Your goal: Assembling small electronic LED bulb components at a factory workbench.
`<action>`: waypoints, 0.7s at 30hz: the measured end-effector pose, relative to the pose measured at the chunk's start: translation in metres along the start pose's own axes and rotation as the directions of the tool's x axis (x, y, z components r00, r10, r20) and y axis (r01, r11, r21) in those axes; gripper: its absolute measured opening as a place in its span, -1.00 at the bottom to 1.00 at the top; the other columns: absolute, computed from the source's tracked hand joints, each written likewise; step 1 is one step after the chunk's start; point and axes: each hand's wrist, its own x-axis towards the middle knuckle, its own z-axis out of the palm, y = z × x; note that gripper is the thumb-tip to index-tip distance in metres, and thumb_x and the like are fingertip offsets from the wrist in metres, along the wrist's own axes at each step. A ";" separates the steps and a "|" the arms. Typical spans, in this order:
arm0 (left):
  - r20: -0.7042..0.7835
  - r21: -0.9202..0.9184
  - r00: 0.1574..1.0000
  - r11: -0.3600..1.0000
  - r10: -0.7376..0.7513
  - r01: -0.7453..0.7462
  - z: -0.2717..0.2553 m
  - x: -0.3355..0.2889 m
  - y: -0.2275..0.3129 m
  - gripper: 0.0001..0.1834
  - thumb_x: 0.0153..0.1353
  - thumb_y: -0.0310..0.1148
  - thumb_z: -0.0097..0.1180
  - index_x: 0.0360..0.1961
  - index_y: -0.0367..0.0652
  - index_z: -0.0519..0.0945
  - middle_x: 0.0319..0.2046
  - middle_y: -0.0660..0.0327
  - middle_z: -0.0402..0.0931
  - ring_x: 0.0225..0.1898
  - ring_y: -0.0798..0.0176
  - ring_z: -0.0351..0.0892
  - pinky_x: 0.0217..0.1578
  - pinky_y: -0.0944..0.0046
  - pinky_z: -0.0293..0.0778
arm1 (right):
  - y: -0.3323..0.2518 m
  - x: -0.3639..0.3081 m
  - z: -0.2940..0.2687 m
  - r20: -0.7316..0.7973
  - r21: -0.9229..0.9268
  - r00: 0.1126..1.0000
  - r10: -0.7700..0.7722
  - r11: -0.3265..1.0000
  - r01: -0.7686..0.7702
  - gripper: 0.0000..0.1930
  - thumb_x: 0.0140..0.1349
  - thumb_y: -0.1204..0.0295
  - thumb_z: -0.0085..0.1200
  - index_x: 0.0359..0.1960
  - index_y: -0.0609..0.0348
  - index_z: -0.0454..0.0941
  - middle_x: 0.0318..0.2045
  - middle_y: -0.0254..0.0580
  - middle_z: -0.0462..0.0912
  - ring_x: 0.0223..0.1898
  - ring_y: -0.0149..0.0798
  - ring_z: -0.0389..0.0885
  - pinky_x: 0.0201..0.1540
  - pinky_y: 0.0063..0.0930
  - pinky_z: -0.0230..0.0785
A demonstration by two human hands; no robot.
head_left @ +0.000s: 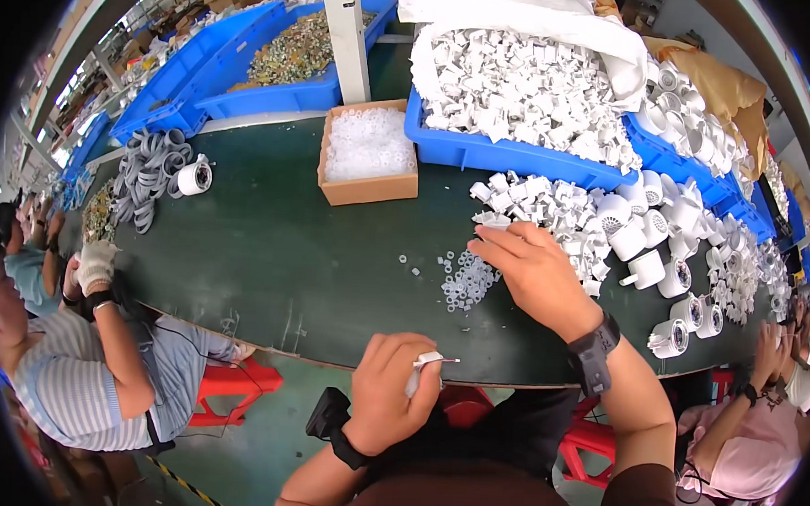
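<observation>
My left hand (387, 394), near the table's front edge, is closed around a small white plastic part (425, 362). A thin reddish-dark piece, perhaps a wire, sticks out of that part to the right. My right hand (539, 271) reaches forward with fingers stretched out and slightly apart. Its fingertips are at the near left edge of a pile of white plastic parts (554, 210), close to one white piece (492, 219). Whether they touch it I cannot tell. Just left of my right hand lies a small heap of translucent rings (468, 282).
A cardboard box (369, 192) of translucent pieces stands mid-table. Behind are blue bins (520, 158) of white parts. White cylindrical housings (645, 268) are at right, grey rings (143, 180) at left. People sit on both sides, one in a striped shirt (74, 355).
</observation>
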 end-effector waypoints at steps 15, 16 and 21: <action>0.019 -0.145 0.999 0.988 -0.048 0.050 -0.002 -0.008 -0.005 -0.90 0.27 -0.53 0.09 -0.27 -0.27 0.63 -0.17 0.04 0.66 -0.15 0.05 0.60 -0.07 0.15 0.48 | -0.017 -0.025 -0.016 -0.054 0.403 0.916 0.398 0.848 -0.344 -0.76 0.32 0.56 0.18 0.01 0.12 0.67 -0.19 -0.10 0.72 -0.18 -0.07 0.71 -0.11 -0.35 0.58; 0.087 -0.267 0.992 0.957 -0.095 0.115 0.000 -0.007 -0.004 -0.90 0.27 -0.52 0.10 -0.24 -0.26 0.64 -0.15 0.07 0.67 -0.12 0.04 0.61 -0.04 0.15 0.48 | -0.031 -0.029 -0.015 -0.020 0.499 0.882 0.471 0.769 -0.400 -0.75 0.31 0.58 0.18 0.01 0.13 0.67 -0.18 -0.09 0.73 -0.16 -0.10 0.72 -0.10 -0.37 0.57; 0.129 -0.378 0.987 0.915 -0.100 0.142 0.012 0.002 0.007 -0.87 0.31 -0.50 0.08 -0.21 -0.25 0.66 -0.12 0.08 0.69 -0.12 0.07 0.64 -0.01 0.16 0.48 | -0.090 -0.052 -0.004 0.026 0.711 0.936 0.352 0.651 -0.265 -0.58 0.27 0.69 0.12 0.17 0.16 0.61 0.00 -0.07 0.69 -0.02 -0.13 0.71 0.00 -0.39 0.55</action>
